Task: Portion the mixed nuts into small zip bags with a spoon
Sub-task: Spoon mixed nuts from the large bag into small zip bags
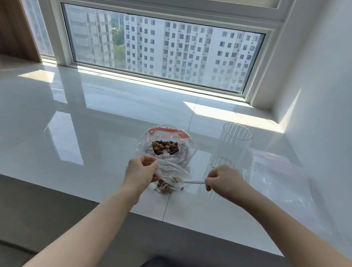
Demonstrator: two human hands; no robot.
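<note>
On the glossy white stone windowsill counter (84, 123), a large clear plastic zip bag with an orange-red strip along its mouth (167, 142) sits open and slumped, showing a heap of brown and tan mixed nuts (165, 148) inside. Just in front of it, nearer the counter's edge, the left hand (141, 172) grips the rim of a small clear plastic zip bag (170, 181), fingers curled round the bunched film so its mouth is held open towards the right. A few nuts lie dark in the bottom of this small bag. The right hand (223, 181) pinches the handle end of a white plastic spoon (187, 181) between curled fingers and thumb; the spoon lies nearly level, its bowl inside the small bag's mouth, with a pale nut in it. Behind the right hand stands a tall ribbed clear glass tumbler (232, 146), upright. To its right, flat on the counter, lies a sheet of clear plastic bags (280, 176), hard to make out against the shine.
</note>
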